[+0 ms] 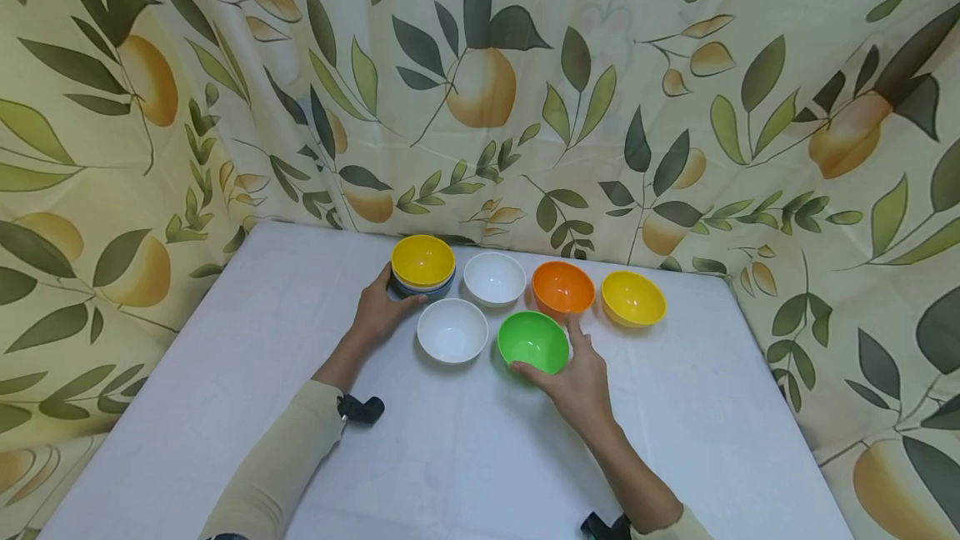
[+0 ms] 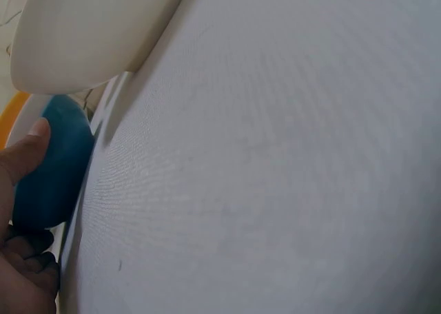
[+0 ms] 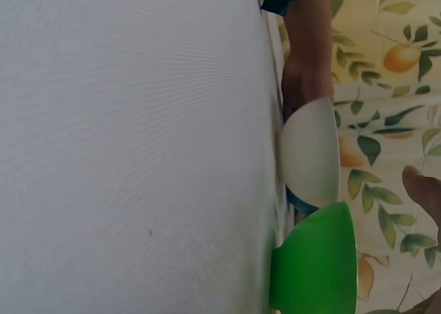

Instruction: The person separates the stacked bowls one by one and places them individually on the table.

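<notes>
On the left, a yellow bowl [image 1: 423, 260] sits nested in a white bowl inside a blue bowl [image 2: 55, 162]. My left hand [image 1: 378, 308] grips this stack low down, its thumb on the blue bowl's side and its fingers around the far side. Further right, my right hand [image 1: 583, 382] spreads around a green bowl [image 1: 532, 343] standing on the table. In the right wrist view the thumb [image 3: 422, 192] is apart from the green bowl's rim; the other fingers are mostly hidden. A white bowl [image 1: 452, 332] stands between the stack and the green bowl.
Behind these, another white bowl [image 1: 494, 278], an orange bowl [image 1: 562, 288] and a single yellow bowl [image 1: 633, 299] stand in a row. A white cloth covers the table [image 1: 450, 457]. A fruit-patterned curtain [image 1: 570, 148] hangs along its back and sides.
</notes>
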{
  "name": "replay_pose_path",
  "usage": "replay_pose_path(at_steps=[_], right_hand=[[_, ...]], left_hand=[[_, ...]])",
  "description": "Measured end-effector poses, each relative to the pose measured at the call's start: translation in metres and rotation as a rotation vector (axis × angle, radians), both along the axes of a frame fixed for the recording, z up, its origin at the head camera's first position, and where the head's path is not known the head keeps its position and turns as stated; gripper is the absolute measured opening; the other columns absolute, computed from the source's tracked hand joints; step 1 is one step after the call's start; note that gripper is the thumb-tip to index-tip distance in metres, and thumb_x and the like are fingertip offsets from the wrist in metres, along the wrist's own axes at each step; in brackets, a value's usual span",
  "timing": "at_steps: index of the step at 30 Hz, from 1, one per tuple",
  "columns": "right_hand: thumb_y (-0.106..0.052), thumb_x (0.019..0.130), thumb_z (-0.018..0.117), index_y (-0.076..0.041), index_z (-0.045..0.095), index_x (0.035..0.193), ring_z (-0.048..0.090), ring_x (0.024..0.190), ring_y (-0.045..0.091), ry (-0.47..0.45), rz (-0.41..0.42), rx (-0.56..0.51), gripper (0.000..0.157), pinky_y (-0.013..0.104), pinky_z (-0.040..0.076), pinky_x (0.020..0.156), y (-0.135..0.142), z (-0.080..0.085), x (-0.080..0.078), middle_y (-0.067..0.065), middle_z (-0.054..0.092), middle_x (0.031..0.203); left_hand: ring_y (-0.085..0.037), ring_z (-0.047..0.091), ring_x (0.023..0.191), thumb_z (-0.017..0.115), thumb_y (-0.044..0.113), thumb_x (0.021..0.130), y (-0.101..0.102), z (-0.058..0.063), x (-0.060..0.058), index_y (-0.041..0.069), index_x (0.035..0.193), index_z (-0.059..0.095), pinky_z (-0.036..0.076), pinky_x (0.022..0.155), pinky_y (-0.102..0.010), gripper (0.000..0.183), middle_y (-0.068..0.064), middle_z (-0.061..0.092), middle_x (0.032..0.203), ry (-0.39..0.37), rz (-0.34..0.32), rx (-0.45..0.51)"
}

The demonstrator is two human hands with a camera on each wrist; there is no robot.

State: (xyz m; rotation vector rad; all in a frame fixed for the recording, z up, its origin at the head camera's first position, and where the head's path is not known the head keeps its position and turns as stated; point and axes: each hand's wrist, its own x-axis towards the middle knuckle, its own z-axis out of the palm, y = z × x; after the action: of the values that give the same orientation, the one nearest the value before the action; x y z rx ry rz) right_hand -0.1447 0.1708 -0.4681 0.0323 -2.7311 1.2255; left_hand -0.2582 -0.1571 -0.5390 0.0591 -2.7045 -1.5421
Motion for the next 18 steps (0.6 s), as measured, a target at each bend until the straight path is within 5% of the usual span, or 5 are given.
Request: replay_pose_path(at_steps=[7,18], right_hand=[[-0.045,0.071,0.099,0.000,0.038,0.159,0.058,0.126,0.043,0.005,0.030,-0.039,0.116,0.059,0.057,0.097,-0.011,0.012,-0.007,0.026,0.055,0.148],[-0.049,0.073,0.096,-0.003,0.039,0.160,0.048,0.139,0.042,0.004,0.065,-0.062,0.114,0.061,0.048,0.109,-0.032,0.028,-0.025,0.020,0.045,0.160]], left_hand=[[-0.034,0.024,0.157,0.085,0.041,0.090,0.000,0.000,0.000,0.008,0.168,0.023,0.020,0.128,-0.051,0.104,-0.015,0.028,0.171,-0.008,-0.003,0.001],[-0.034,0.024,0.157,0.084,0.039,0.091,0.002,0.003,0.003,0.006,0.167,0.023,0.021,0.128,-0.050,0.103,-0.015,0.027,0.171,-0.006,0.003,0.003]])
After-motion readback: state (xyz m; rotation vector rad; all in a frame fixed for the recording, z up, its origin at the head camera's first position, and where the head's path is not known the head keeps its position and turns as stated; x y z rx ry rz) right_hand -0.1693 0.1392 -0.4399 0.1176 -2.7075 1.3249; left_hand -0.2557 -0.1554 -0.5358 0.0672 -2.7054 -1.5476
